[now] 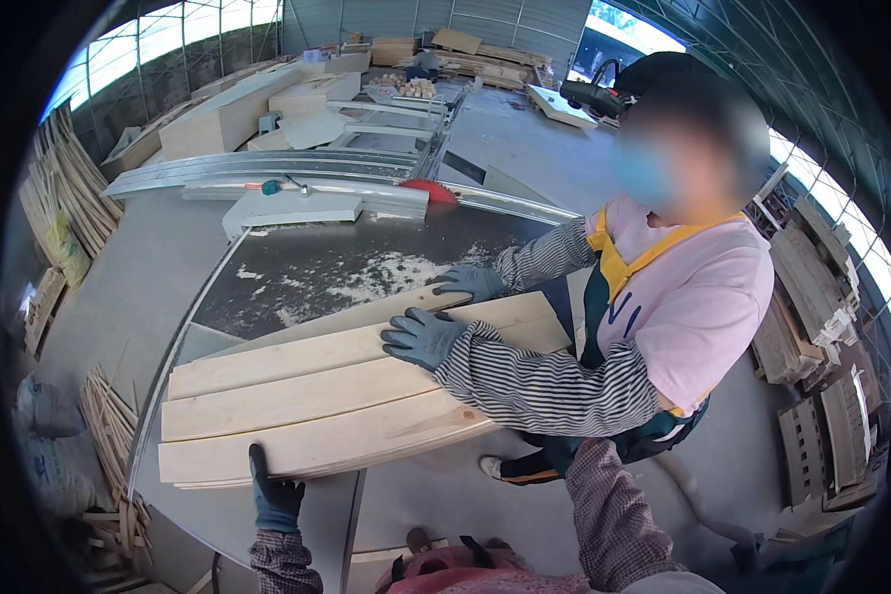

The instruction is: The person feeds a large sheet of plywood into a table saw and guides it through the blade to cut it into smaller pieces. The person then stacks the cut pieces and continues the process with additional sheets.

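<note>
Several pale wooden boards (pixel 317 411) lie stacked in side-by-side rows over the corner of a dark saw table (pixel 297 282). My left hand (pixel 275 498), in a dark grey-blue glove, grips the near edge of the stack towards its left end, one digit laid up over the top board. My right forearm (pixel 614 505), in a checked sleeve, reaches up beside the boards' right end. The fingers of that hand are hidden behind the co-worker's arm and clothing. Two grey-gloved hands of the co-worker (pixel 426 339) rest on top of the boards.
A co-worker in a pink shirt (pixel 703 267) stands close on the right. Sawdust (pixel 386 272) covers part of the table, with a red blade guard (pixel 429 190) beyond. Timber strips (pixel 109 416) stand at the left; stacked wood (pixel 812 287) lines the right.
</note>
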A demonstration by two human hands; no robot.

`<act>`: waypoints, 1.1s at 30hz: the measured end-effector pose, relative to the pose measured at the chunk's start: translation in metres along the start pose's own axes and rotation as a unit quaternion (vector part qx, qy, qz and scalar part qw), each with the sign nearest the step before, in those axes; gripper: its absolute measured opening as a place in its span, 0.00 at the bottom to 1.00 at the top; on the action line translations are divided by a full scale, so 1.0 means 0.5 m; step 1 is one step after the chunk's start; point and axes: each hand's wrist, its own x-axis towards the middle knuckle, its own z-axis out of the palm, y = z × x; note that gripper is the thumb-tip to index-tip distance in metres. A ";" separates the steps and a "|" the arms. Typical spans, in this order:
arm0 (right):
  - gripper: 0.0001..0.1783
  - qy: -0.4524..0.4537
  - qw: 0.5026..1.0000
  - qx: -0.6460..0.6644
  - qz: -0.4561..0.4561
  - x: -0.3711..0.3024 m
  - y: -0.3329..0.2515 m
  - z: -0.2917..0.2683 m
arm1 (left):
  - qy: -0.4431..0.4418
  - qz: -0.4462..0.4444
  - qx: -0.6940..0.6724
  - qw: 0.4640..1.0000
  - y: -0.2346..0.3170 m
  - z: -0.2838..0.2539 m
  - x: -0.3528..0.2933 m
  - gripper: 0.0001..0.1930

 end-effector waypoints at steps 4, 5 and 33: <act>0.31 -0.002 0.998 -0.070 0.001 0.013 -0.012 0.000 | 0.008 0.079 0.120 0.990 -0.047 -0.033 0.010 0.51; 0.32 -0.002 0.996 -0.087 -0.005 0.023 -0.020 0.002 | 0.022 0.068 0.099 0.993 -0.030 -0.036 0.002 0.51; 0.21 -0.061 0.063 -0.961 -0.264 -0.001 0.134 0.045 | 0.168 -0.117 -0.163 0.965 -0.028 0.012 0.016 0.32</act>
